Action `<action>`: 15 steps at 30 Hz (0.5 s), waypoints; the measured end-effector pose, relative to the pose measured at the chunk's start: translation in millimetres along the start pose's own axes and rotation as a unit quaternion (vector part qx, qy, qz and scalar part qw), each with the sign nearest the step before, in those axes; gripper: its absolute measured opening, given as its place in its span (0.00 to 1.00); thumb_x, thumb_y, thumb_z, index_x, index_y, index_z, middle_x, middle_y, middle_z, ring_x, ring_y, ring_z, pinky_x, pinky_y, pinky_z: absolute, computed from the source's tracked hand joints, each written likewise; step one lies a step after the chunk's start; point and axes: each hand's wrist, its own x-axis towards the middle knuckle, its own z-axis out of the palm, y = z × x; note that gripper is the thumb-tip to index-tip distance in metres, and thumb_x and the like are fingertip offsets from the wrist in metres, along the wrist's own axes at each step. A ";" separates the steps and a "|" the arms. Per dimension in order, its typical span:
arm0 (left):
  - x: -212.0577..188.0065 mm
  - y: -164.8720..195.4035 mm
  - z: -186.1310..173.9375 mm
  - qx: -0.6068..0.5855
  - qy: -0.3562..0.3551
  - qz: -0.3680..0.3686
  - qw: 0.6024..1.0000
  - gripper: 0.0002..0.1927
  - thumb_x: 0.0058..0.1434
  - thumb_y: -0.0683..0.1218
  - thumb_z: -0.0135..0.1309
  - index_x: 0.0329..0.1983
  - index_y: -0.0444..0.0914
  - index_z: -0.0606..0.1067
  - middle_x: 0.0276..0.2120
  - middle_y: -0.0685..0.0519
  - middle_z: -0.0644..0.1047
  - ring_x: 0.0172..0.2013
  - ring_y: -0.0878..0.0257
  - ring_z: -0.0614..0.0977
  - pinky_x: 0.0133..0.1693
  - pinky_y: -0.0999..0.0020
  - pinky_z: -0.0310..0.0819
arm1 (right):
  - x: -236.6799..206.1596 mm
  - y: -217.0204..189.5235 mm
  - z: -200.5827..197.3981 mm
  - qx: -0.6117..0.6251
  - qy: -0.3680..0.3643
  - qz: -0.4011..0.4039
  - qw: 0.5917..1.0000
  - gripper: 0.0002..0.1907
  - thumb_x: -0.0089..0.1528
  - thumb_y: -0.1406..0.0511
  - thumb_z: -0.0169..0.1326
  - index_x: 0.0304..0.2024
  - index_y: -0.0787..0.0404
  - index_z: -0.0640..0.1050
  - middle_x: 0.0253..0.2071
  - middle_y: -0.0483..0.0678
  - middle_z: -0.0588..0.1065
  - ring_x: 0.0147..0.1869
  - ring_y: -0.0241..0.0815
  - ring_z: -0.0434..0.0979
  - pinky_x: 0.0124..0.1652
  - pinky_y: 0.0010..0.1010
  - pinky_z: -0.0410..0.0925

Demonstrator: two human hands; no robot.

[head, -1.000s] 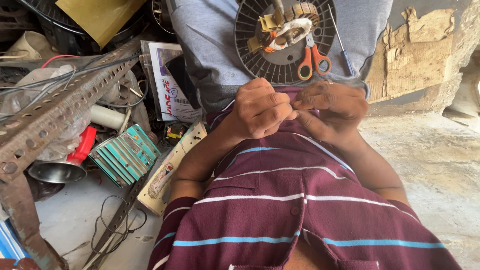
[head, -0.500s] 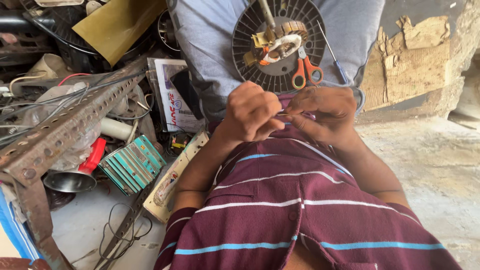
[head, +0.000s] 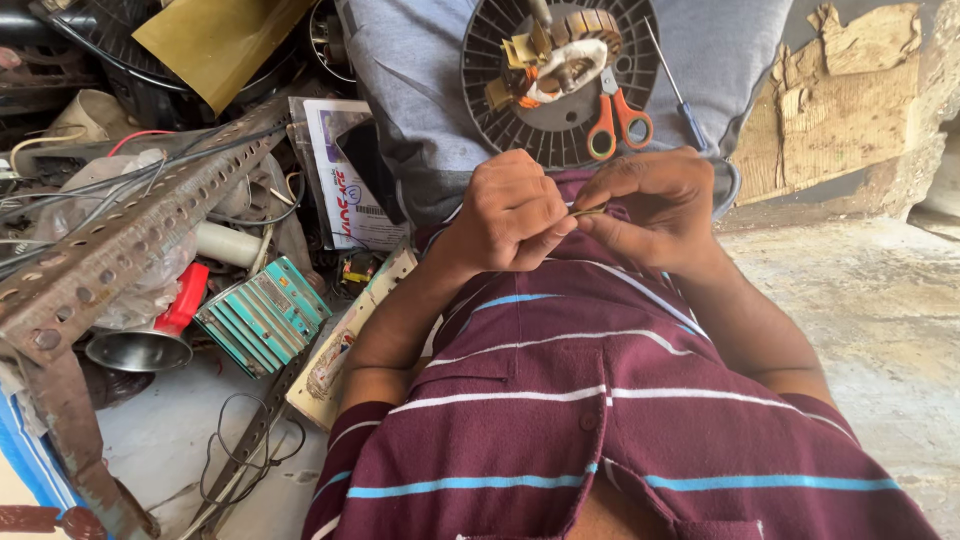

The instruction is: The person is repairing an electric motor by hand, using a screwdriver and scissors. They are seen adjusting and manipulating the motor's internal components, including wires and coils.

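Maroon cloth with white and blue stripes fills the lower frame: the person's shirt (head: 600, 420), seen from above. Both hands meet just over it, near the chest. The left hand (head: 510, 210) is curled, its thumb and forefinger pinching one end of a thin yellowish strip (head: 588, 212), perhaps a sliver of wire or sleeve; it is too small to tell which. The right hand (head: 650, 205) pinches the other end between its fingertips, the remaining fingers folded in. The two hands almost touch, with the strip bridging the small gap between them.

Just beyond the hands, on a grey cloth (head: 420, 90) over the lap, lies a round black ribbed motor plate (head: 560, 75). On it sits a winding (head: 565, 60) wrapped in white tape, with copper coils and orange and yellow leads. Orange-handled scissors (head: 618, 115) lie on the plate's near edge, blades pointing toward the winding. A thin screwdriver (head: 672, 85) with a blue handle lies just beside the plate on the right.

Left of the arms is a heap of clutter: a rusty perforated angle bar (head: 120, 250) running diagonally, a green ribbed block (head: 262, 315), a red-handled metal funnel (head: 150, 340), a white printed packet (head: 335, 170), loose black wires (head: 240, 450) on the floor, and a yellow-brown sheet (head: 215, 40) at the top. To the right is bare concrete floor (head: 850, 290) and a crumbling wall (head: 860, 110)
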 end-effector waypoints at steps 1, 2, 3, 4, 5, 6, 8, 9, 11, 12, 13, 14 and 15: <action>0.2 0.5 0.3 -0.011 0.010 -0.007 1.000 0.13 0.67 0.45 0.58 0.28 0.36 0.72 0.25 0.53 0.72 0.24 0.55 0.72 0.30 0.59 0.64 | -0.9 -0.2 0.1 -0.020 -0.007 -0.011 1.000 0.05 0.59 0.76 0.64 0.37 0.70 0.81 0.36 0.52 0.81 0.38 0.36 0.83 0.39 0.23 0.75; 0.1 0.7 0.1 -0.004 -0.003 -0.011 1.000 0.13 0.65 0.48 0.58 0.29 0.36 0.72 0.25 0.52 0.72 0.25 0.54 0.72 0.31 0.58 0.64 | -1.1 -0.8 0.6 -0.040 -0.014 -0.025 0.999 0.05 0.58 0.76 0.64 0.37 0.69 0.81 0.36 0.51 0.81 0.37 0.35 0.83 0.39 0.22 0.74; -0.4 1.5 -0.1 0.003 -0.016 -0.017 1.000 0.15 0.63 0.51 0.57 0.29 0.35 0.72 0.25 0.50 0.71 0.25 0.53 0.72 0.31 0.57 0.63 | -1.2 -2.1 0.8 -0.060 -0.022 -0.039 0.997 0.05 0.58 0.76 0.64 0.36 0.69 0.81 0.36 0.51 0.81 0.37 0.34 0.83 0.39 0.22 0.74; -1.4 1.7 -0.4 0.009 -0.029 -0.027 0.999 0.17 0.60 0.54 0.56 0.30 0.35 0.72 0.25 0.49 0.70 0.26 0.52 0.71 0.31 0.56 0.63 | -0.9 -3.9 1.4 -0.081 -0.018 -0.022 0.996 0.05 0.57 0.76 0.63 0.36 0.69 0.82 0.34 0.50 0.81 0.34 0.33 0.80 0.35 0.20 0.71; -2.5 2.2 0.6 0.006 -0.028 -0.035 0.999 0.16 0.63 0.52 0.56 0.30 0.35 0.72 0.26 0.49 0.71 0.26 0.52 0.72 0.31 0.56 0.63 | -1.1 -6.6 2.0 -0.102 -0.014 -0.002 0.995 0.05 0.57 0.76 0.63 0.37 0.68 0.83 0.33 0.50 0.81 0.31 0.31 0.78 0.32 0.19 0.68; -3.7 2.2 2.2 0.003 -0.027 -0.043 0.999 0.15 0.66 0.50 0.56 0.29 0.35 0.72 0.26 0.49 0.71 0.26 0.53 0.72 0.31 0.57 0.64 | -0.8 -9.8 2.6 -0.122 -0.010 0.018 0.992 0.06 0.57 0.75 0.63 0.37 0.68 0.83 0.31 0.49 0.81 0.27 0.30 0.75 0.29 0.17 0.65; -5.7 -0.6 4.4 -0.019 -0.036 -0.046 0.998 0.15 0.69 0.48 0.56 0.30 0.35 0.72 0.27 0.49 0.72 0.27 0.52 0.72 0.32 0.57 0.65 | -0.5 -17.4 3.9 -0.129 -0.011 0.004 0.992 0.11 0.59 0.74 0.65 0.43 0.69 0.81 0.40 0.52 0.81 0.37 0.33 0.80 0.36 0.20 0.72; -6.7 -2.6 4.8 -0.037 -0.046 -0.045 0.997 0.15 0.69 0.48 0.56 0.30 0.35 0.72 0.27 0.49 0.72 0.27 0.52 0.73 0.32 0.57 0.65 | -0.1 -21.7 3.3 -0.133 -0.013 -0.002 0.991 0.13 0.59 0.73 0.65 0.46 0.69 0.80 0.44 0.53 0.81 0.42 0.35 0.83 0.40 0.22 0.76; -8.8 -4.8 6.7 -0.070 -0.057 -0.050 0.995 0.14 0.70 0.48 0.56 0.31 0.34 0.72 0.28 0.48 0.71 0.29 0.51 0.73 0.33 0.56 0.66 | 1.2 -29.7 0.5 -0.155 -0.023 0.005 0.988 0.20 0.58 0.72 0.64 0.51 0.71 0.74 0.37 0.49 0.81 0.40 0.34 0.84 0.40 0.21 0.76; -9.6 -5.7 7.0 -0.084 -0.058 -0.052 0.993 0.14 0.70 0.47 0.56 0.32 0.34 0.72 0.28 0.48 0.72 0.30 0.51 0.74 0.34 0.56 0.67 | 2.2 -32.0 0.0 -0.165 -0.027 0.008 0.986 0.24 0.57 0.71 0.64 0.53 0.72 0.71 0.34 0.47 0.81 0.39 0.33 0.84 0.39 0.21 0.76; -9.6 -7.0 7.3 -0.098 -0.060 -0.051 0.992 0.13 0.70 0.47 0.56 0.32 0.34 0.72 0.29 0.48 0.72 0.30 0.51 0.74 0.35 0.56 0.68 | 2.5 -33.6 -0.7 -0.161 -0.034 -0.006 0.986 0.21 0.58 0.71 0.64 0.51 0.71 0.74 0.36 0.48 0.81 0.40 0.34 0.84 0.41 0.22 0.77; -9.6 -8.0 6.8 -0.065 -0.054 -0.033 0.996 0.13 0.68 0.46 0.58 0.31 0.34 0.72 0.28 0.48 0.72 0.29 0.51 0.74 0.34 0.56 0.67 | 2.6 -33.9 -0.9 -0.157 -0.042 -0.019 0.987 0.17 0.59 0.72 0.64 0.49 0.70 0.76 0.38 0.49 0.81 0.41 0.35 0.84 0.43 0.22 0.78; -9.3 -8.6 6.5 -0.032 -0.048 -0.016 0.998 0.13 0.66 0.46 0.60 0.30 0.34 0.73 0.27 0.49 0.72 0.28 0.51 0.74 0.33 0.57 0.67 | 2.0 -33.0 -0.9 -0.152 -0.049 -0.031 0.987 0.14 0.60 0.72 0.64 0.47 0.69 0.78 0.40 0.51 0.81 0.42 0.35 0.85 0.44 0.23 0.78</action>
